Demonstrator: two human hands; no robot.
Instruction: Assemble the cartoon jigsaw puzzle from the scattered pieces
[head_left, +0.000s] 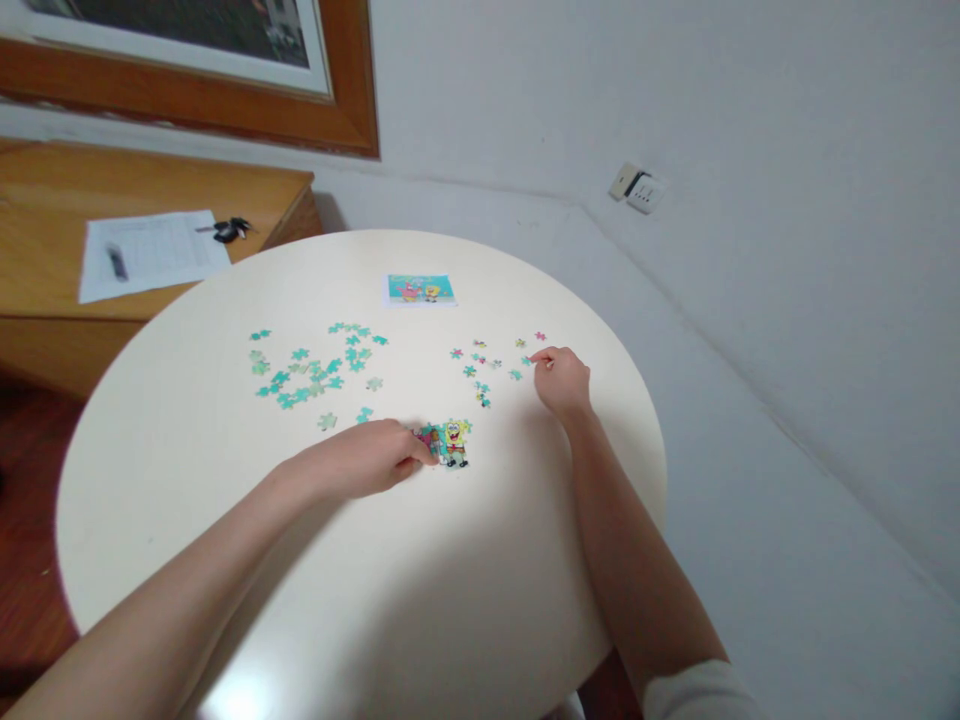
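Note:
A small joined section of a jigsaw puzzle (455,438), with a yellow cartoon figure and a pink one, lies on the round white table (420,580). My left hand (379,457) rests at its left side, fingers curled down onto the section and covering part of it. Farther right, my right hand (564,380) is closed with the index finger pointing left, its tip on a small teal puzzle piece (526,361). Around that fingertip lie several loose pieces, among them a teal piece (515,375), a yellowish piece (520,343) and a pink piece (540,336).
Many loose teal and pale green pieces (317,380) spread over the table's left half. A picture card (421,290) with the cartoon figures lies toward the back. Beyond the table stand a wooden cabinet (150,180) with paper (154,255) and keys (232,230), and a white wall (750,300).

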